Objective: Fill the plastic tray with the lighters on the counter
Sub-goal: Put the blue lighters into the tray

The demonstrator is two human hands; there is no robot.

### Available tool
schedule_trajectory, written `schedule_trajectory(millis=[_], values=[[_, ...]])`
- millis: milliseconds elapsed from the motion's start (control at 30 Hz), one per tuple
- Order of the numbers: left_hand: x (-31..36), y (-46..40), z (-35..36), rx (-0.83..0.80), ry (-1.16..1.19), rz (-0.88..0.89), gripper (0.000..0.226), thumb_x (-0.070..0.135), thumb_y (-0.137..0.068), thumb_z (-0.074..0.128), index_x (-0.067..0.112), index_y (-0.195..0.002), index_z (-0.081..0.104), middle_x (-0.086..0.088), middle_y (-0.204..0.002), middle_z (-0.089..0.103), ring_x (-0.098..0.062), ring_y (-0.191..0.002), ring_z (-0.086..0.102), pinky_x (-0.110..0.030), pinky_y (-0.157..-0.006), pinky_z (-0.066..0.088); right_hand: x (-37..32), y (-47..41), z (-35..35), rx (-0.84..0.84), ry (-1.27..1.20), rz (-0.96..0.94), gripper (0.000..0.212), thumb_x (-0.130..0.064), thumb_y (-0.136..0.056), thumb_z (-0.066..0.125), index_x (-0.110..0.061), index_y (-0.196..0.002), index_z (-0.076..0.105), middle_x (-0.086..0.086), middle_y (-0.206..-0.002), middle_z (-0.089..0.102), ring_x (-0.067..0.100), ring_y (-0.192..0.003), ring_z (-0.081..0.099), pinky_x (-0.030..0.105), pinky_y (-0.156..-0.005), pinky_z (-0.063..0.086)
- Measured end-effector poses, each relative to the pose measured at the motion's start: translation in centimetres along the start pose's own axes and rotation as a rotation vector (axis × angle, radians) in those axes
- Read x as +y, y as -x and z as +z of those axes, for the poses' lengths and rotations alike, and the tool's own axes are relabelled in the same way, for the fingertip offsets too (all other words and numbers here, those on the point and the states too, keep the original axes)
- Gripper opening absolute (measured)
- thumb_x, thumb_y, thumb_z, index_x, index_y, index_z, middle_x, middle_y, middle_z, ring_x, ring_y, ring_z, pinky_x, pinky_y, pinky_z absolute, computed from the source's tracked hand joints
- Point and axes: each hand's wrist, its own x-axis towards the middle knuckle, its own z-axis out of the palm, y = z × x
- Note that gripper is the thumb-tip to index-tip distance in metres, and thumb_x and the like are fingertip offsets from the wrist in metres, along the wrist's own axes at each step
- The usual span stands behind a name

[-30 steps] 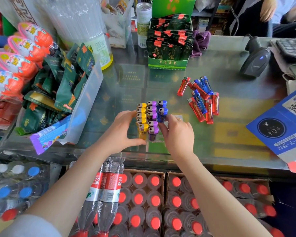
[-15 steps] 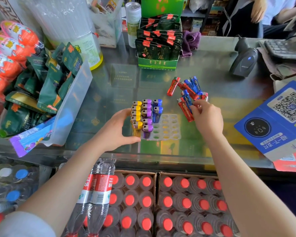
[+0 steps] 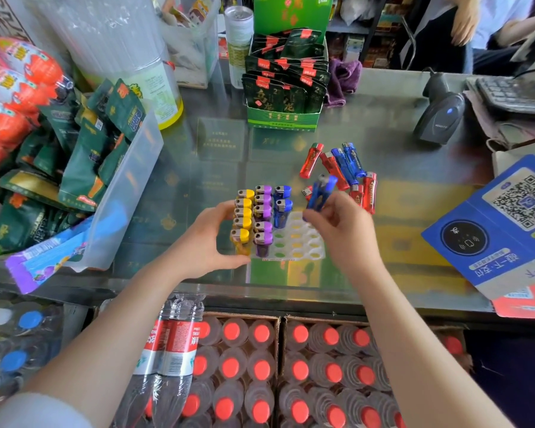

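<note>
A clear plastic tray [image 3: 303, 242] with round slots lies on the glass counter. Yellow, purple and blue lighters [image 3: 261, 211] stand upright in its left rows; the right slots hold nothing. My left hand [image 3: 212, 242] grips the tray's left side, its thumb against the front yellow lighter. My right hand [image 3: 342, 230] pinches a blue lighter [image 3: 322, 193], tilted, just above the tray's far right corner. A loose pile of red and blue lighters [image 3: 346, 168] lies on the counter behind and to the right of the tray.
A green box of tea packets [image 3: 286, 97] stands behind the tray. A clear bin of snack packets [image 3: 130, 186] crowds the left. A barcode scanner [image 3: 439, 118] and keyboard sit at the back right, a blue QR sign [image 3: 504, 223] at the right. Crates of bottles are below the counter.
My right hand left the tray, reached the loose pile, picked a blue lighter and came back over the tray's right side. My left hand stayed on the tray.
</note>
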Motion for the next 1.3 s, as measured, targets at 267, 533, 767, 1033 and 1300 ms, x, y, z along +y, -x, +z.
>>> schedule_trajectory(millis=[267,533,767,1033,1300], values=[[-0.4,0.0,-0.1,0.003,-0.018,-0.006,0.084,0.032,-0.062,0.082,0.034,-0.133,0.035,0.018,-0.122,0.041,-0.002,-0.115,0.034,-0.027,-0.094,0.031,0.1,2.7,3.2,-0.04,0.089,-0.037,0.019,-0.019,-0.079,0.068,-0.024,-0.069,0.052,-0.012,-0.063,0.057,0.017,-0.055,0.056,0.024,-0.055,0.043],[-0.3,0.3,-0.4,-0.024,0.009,-0.014,0.087,0.036,-0.062,0.081,0.033,-0.135,0.032,0.018,-0.124,0.037,0.0,-0.116,0.033,-0.027,-0.1,0.029,-0.2,2.0,3.0,-0.052,0.421,-0.208,0.02,-0.024,-0.084,0.062,-0.006,-0.078,0.056,0.013,-0.076,0.064,0.035,-0.065,0.056,0.031,-0.052,0.035],[-0.2,0.1,-0.5,-0.03,-0.045,0.004,0.084,0.036,-0.065,0.079,0.031,-0.135,0.034,0.017,-0.121,0.041,-0.002,-0.114,0.035,-0.033,-0.101,0.034,-0.3,1.5,2.9,-0.105,0.413,-0.267,0.019,-0.019,-0.084,0.06,-0.001,-0.079,0.055,0.019,-0.077,0.062,0.039,-0.067,0.057,0.04,-0.055,0.045],[-0.4,0.0,-0.5,0.026,-0.16,0.04,0.076,0.045,-0.062,0.077,0.031,-0.128,0.042,0.009,-0.126,0.05,-0.012,-0.119,0.039,-0.04,-0.1,0.036,0.3,1.6,3.3,-0.047,0.546,-0.347,0.018,-0.021,-0.08,0.066,-0.004,-0.08,0.058,0.012,-0.074,0.066,0.035,-0.062,0.06,0.029,-0.045,0.037],[-0.7,-0.5,-0.2,0.015,-0.173,0.038,0.071,0.047,-0.059,0.075,0.026,-0.12,0.047,0.009,-0.124,0.05,-0.013,-0.119,0.037,-0.038,-0.103,0.032,0.6,2.0,3.8,-0.004,0.671,-0.337,0.021,-0.023,-0.075,0.071,-0.007,-0.074,0.058,0.009,-0.065,0.065,0.031,-0.05,0.06,0.023,-0.041,0.03]])
